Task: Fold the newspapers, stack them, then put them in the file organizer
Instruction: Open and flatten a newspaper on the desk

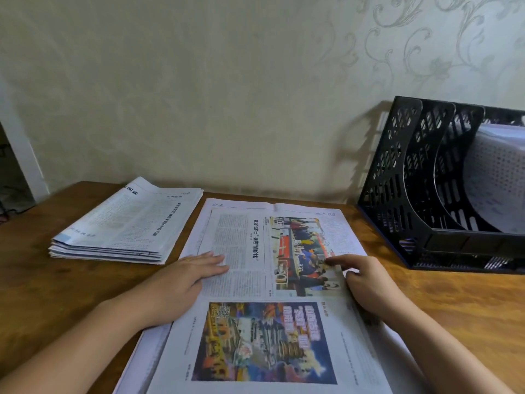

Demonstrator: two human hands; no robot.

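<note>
An open newspaper [264, 294] lies flat across the middle of the wooden table [56, 280], reaching its near edge. The left hand [181, 282] presses flat, fingers spread, on its left margin; the right hand [366, 282] rests loosely curled on its right side, gripping nothing. A folded newspaper stack [127, 223] sits toward the far left corner, the black file organizer [426, 180] at the far right

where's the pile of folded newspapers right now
In the head view the pile of folded newspapers lies on the far left of the wooden table, just left of the open newspaper and beyond the left hand.
</note>
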